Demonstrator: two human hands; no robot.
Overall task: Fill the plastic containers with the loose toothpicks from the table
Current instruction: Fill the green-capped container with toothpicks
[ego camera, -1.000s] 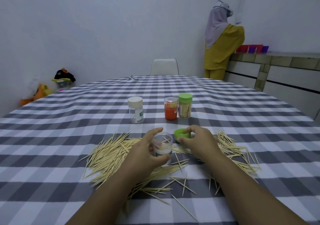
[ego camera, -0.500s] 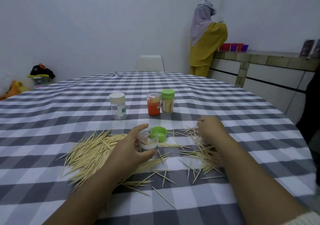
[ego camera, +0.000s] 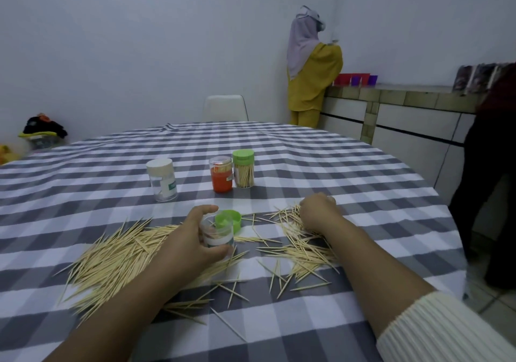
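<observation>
My left hand (ego camera: pixel 190 243) grips a clear open plastic container (ego camera: pixel 218 234) standing on the checked tablecloth. Its green lid (ego camera: pixel 229 220) lies upside down just behind it. A big heap of loose toothpicks (ego camera: pixel 111 258) spreads to the left of that hand, and a smaller heap (ego camera: pixel 304 252) lies to the right. My right hand (ego camera: pixel 318 212) rests on the far end of the right heap with its fingers curled down into the toothpicks; whether they hold any is hidden.
Farther back stand a white-lidded clear container (ego camera: pixel 162 180), an orange container (ego camera: pixel 221 178) and a green-lidded container full of toothpicks (ego camera: pixel 243 172). A white chair (ego camera: pixel 225 108) is at the far edge. A person in yellow (ego camera: pixel 311 76) stands at a tiled counter (ego camera: pixel 396 102).
My right hand let go of the green lid and moved right onto the right toothpick heap. My left hand still holds the container. The camera turned slightly.
</observation>
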